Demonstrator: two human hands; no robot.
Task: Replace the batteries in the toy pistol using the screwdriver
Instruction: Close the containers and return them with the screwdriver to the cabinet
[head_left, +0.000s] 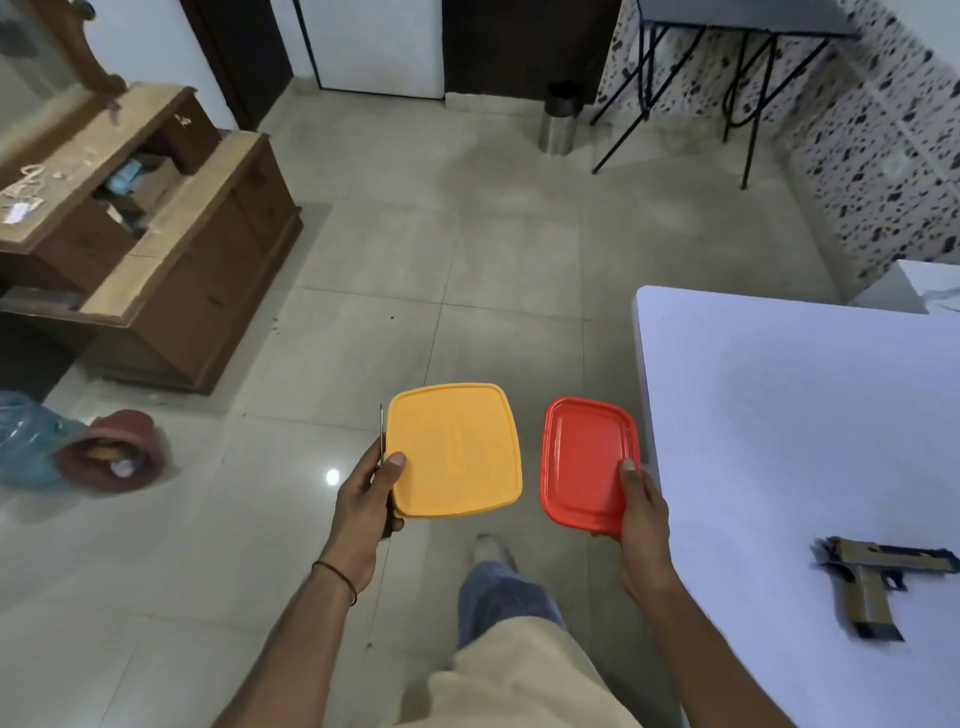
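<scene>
My left hand (366, 499) grips a yellow lidded box (454, 449) by its near left corner, thumb on the lid. In the same hand is the screwdriver (382, 436); its thin metal shaft sticks up past the box's left edge. My right hand (641, 506) holds a red lidded box (587, 462) by its near right corner, thumb on top. Both boxes hang over the floor, left of the white table (753, 415). The toy pistol (867, 582), tan and black, lies on its side on the table at the right. No batteries are visible.
A wooden cabinet (171, 260) with open compartments stands at the left. A steel bin (558, 122) and a black-legged folding table (737, 31) are at the back. Blue and maroon items (111, 457) lie on the tiled floor at the left. My leg is below the boxes.
</scene>
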